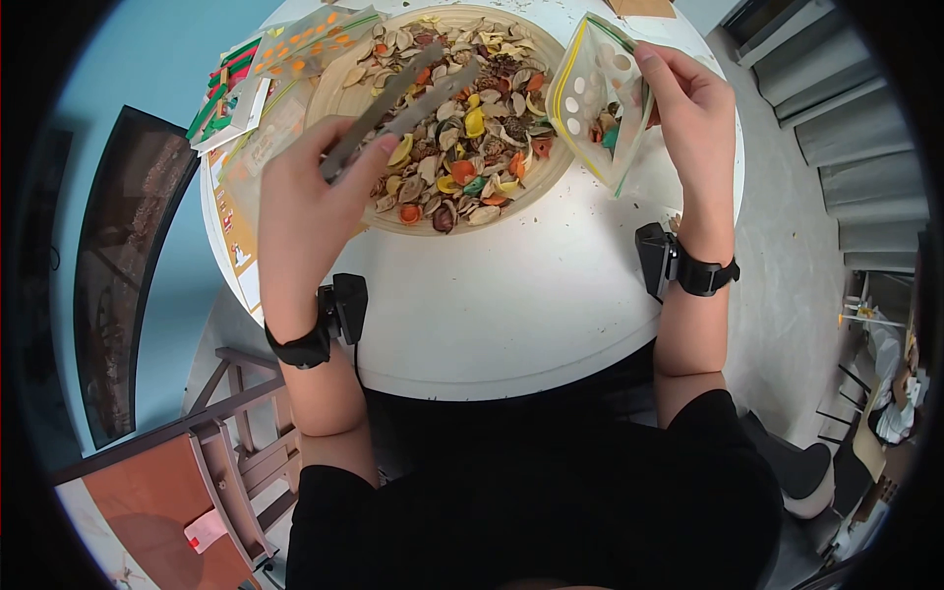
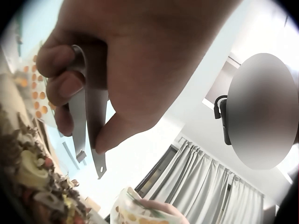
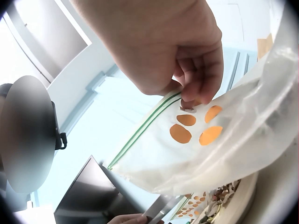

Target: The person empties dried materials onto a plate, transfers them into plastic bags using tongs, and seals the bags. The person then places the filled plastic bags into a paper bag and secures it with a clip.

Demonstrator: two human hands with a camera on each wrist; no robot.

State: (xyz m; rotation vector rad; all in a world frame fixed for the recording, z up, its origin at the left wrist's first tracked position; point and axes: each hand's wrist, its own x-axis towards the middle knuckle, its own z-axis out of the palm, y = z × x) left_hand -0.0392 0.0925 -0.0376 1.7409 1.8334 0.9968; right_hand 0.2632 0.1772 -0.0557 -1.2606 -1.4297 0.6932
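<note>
My left hand [image 1: 313, 192] grips a pair of metal tongs [image 1: 388, 104] over a round wooden plate [image 1: 332, 93]. The tips of the tongs stand apart above a heap of potpourri [image 1: 474, 123], with dried petals, pods and yellow, orange and green pieces. At the right of the plate, my right hand [image 1: 694, 118] pinches the upper edge of a clear zip bag [image 1: 588, 74]. The bag has a green zip strip and printed dots, and a few dried pieces show inside it. In the right wrist view, thumb and fingertips close on the bag's edge [image 3: 140, 130].
Another zip bag with orange dots [image 1: 315, 41] lies at the plate's far left. Beside it stands a white box with red and green items [image 1: 231, 98]. Small crumbs dot the white table [image 1: 492, 315]. A wooden chair [image 1: 231, 472] is at the lower left.
</note>
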